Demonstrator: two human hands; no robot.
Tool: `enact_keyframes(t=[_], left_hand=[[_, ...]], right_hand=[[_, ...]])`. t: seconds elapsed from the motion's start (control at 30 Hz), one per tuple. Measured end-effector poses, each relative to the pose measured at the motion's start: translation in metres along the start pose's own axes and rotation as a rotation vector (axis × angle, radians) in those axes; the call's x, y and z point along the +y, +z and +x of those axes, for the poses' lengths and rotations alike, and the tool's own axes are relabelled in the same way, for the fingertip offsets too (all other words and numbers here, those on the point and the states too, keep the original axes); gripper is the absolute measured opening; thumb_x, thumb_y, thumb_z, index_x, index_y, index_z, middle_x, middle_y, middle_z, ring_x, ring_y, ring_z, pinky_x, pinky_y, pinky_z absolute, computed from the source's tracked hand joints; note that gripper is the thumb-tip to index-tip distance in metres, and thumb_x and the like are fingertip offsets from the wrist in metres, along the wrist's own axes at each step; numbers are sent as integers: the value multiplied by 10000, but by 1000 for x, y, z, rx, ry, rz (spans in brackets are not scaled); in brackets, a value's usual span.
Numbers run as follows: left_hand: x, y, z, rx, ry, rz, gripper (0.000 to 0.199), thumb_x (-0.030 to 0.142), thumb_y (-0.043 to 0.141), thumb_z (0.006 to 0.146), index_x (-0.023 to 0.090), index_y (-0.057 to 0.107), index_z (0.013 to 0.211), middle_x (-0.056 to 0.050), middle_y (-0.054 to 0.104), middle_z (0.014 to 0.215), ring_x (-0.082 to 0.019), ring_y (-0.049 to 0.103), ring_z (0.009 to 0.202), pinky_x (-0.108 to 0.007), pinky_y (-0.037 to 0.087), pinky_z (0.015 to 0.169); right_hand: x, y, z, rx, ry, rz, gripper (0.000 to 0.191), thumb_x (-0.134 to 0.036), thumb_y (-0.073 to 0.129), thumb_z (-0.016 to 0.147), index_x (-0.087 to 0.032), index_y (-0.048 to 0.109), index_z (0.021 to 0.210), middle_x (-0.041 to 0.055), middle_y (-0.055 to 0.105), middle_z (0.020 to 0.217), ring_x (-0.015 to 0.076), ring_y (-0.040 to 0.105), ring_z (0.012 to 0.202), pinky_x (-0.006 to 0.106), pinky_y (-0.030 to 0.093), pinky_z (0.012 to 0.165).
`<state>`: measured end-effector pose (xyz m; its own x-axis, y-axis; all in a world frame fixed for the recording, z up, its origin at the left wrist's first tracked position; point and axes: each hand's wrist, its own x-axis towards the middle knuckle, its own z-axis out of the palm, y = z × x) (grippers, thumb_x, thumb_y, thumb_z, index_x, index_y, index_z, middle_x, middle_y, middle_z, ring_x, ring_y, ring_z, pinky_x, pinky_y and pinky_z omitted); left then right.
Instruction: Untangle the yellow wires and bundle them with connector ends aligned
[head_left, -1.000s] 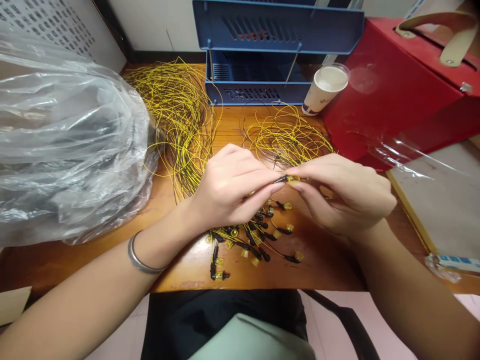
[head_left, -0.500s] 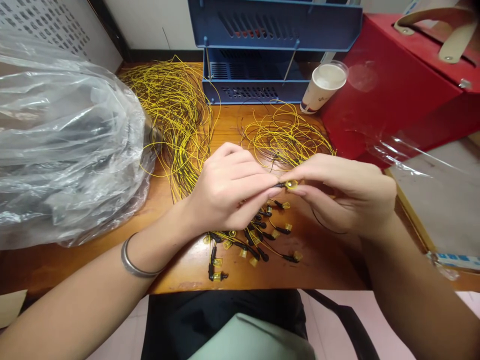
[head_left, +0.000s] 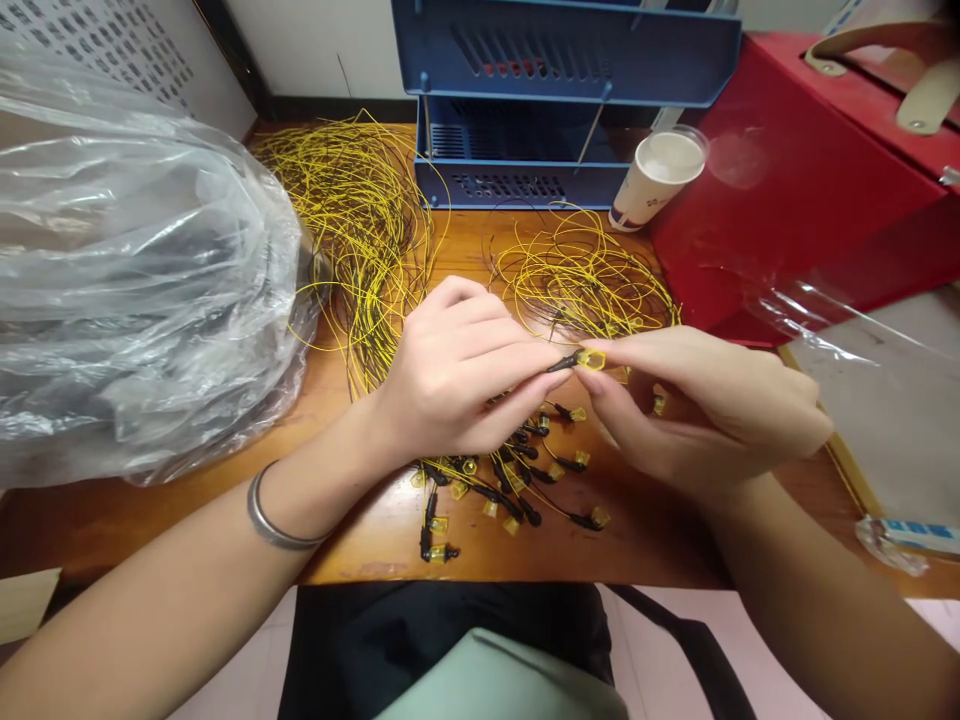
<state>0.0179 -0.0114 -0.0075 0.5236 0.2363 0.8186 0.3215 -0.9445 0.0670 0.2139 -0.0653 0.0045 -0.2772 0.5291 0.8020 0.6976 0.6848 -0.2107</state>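
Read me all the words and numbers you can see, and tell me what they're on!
None can be read.
White cup: small dark mark, too small to read.
Blue-and-white packet: print too blurred to read.
Pale panel, upper left: rows of dark marks, no readable letters.

Desk (head_left: 469, 240): we see pale glare beside the left forearm (head_left: 187, 590), shadow under the right hand (head_left: 712, 400).
Bag (head_left: 150, 300): we catch white highlights along its folds.
Right forearm (head_left: 817, 590): we find it dimmer.
Box (head_left: 750, 180): we see wide-angle stretching.
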Motion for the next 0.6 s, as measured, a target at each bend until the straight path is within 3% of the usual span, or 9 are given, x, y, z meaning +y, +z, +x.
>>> enact_keyframes(t=[0.6], left_hand=[[-1, 1, -1, -7, 4, -65, 57, 248, 646, 909, 198, 673, 911, -1, 748, 776, -133, 629, 674, -336, 451, 741]], right_hand=[[8, -3, 2, -18, -119, 64, 242, -152, 757, 800, -230, 702, 1022, 17, 762, 725, 185, 722, 643, 274, 581, 563]])
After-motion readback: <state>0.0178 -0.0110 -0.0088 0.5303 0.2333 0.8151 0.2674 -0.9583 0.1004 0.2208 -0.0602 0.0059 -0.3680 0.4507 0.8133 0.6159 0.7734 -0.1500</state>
